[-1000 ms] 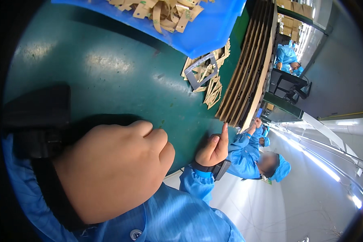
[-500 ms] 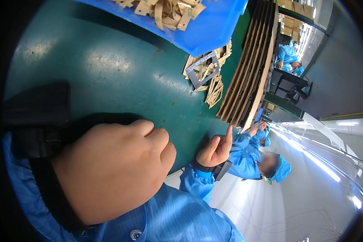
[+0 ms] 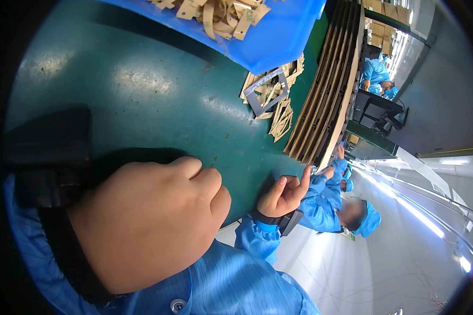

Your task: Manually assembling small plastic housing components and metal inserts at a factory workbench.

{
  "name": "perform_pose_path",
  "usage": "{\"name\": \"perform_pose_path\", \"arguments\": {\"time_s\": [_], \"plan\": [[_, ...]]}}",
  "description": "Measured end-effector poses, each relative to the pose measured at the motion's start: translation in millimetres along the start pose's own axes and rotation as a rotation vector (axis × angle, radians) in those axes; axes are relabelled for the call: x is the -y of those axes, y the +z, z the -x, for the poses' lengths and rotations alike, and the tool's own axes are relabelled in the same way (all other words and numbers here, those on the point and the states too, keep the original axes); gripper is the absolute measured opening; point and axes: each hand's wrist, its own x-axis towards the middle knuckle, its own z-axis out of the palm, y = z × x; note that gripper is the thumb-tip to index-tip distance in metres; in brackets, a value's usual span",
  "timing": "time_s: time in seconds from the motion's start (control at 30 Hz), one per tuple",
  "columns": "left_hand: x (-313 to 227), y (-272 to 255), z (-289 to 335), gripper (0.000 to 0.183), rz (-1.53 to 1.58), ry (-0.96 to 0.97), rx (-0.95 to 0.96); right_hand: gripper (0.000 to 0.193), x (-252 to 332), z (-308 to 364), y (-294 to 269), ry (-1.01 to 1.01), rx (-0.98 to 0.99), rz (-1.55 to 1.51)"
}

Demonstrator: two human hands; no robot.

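Observation:
My left hand (image 3: 152, 226) is closed in a fist, back of the hand uppermost, low over the green table at the left. Nothing sticks out of it, though its inner side is hidden. At the middle, my right hand (image 3: 284, 195) shows part of its palm, with nothing in it. One finger stretches out towards the lower end of a row of brown cardboard strips (image 3: 320, 100), while the other fingers bend loosely. Whether the fingertip touches the cardboard, I cannot tell. Beyond the hands lies a pile of thin tan frames (image 3: 283, 119) with a grey frame (image 3: 253, 100) on top.
A blue bin (image 3: 268, 50) full of tan cut pieces (image 3: 223, 18) stands at the far edge of the green table (image 3: 142, 105). A black device (image 3: 50, 136) sits at my left wrist. Co-workers in blue (image 3: 323, 210) are at the right, near a black monitor (image 3: 378, 113).
The stretched finger of my right hand has swung slightly right. My left fist has barely moved. In the background at the right, a co-worker's hand has risen.

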Motion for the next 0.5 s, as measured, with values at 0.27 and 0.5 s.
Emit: {"name": "perform_pose_path", "arguments": {"time_s": [0.27, 0.5], "plan": [[-0.9, -0.3, -1.4, 0.016, 0.001, -0.014, 0.010, 0.056, 0.6, 0.1, -1.2, -0.010, 0.009, 0.008], [2.3, -3.1, 0.8, 0.027, 0.088, -0.004, 0.045, 0.052, 1.6, 1.7, 2.7, 0.003, -0.022, -0.006]]}}
